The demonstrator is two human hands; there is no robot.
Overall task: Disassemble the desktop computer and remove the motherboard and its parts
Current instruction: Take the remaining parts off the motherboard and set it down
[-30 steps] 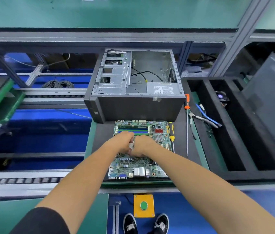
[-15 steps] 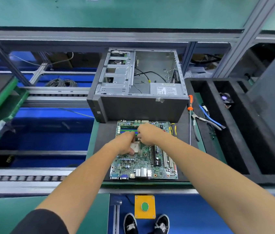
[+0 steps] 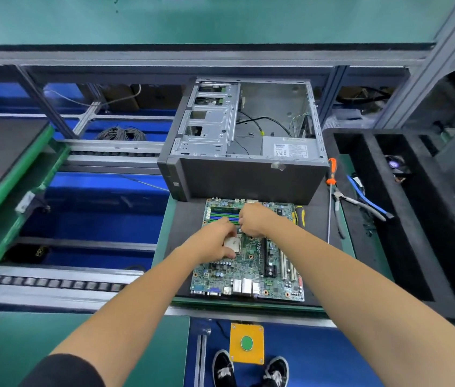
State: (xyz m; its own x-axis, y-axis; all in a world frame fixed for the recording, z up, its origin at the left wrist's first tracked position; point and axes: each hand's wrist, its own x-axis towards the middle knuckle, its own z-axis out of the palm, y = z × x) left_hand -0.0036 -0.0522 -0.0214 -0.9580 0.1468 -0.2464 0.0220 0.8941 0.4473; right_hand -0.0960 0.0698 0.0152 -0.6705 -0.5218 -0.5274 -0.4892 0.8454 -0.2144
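The green motherboard point(image 3: 248, 270) lies flat on a black mat point(image 3: 183, 233), in front of the open grey computer case point(image 3: 248, 180). My left hand point(image 3: 211, 243) sits over the board's middle, its fingers pinching the square silver CPU point(image 3: 232, 244) at the socket. My right hand point(image 3: 253, 219) is just beyond it, fingers curled down at the socket's far edge beside the blue and green memory slots point(image 3: 225, 214). It seems to grip the socket's metal cover, though most of that is hidden under the hand.
A yellow-handled screwdriver point(image 3: 300, 216) lies at the board's right edge. An orange-handled screwdriver point(image 3: 331, 174) and blue-handled pliers point(image 3: 360, 202) lie further right. A black foam tray point(image 3: 382, 247) with long slots fills the right side. A yellow box with a green button point(image 3: 246, 343) sits below the bench edge.
Both hands were bunched together over the socket. My right hand has since moved away toward the memory slots, and the silver CPU now shows beside my left fingers.
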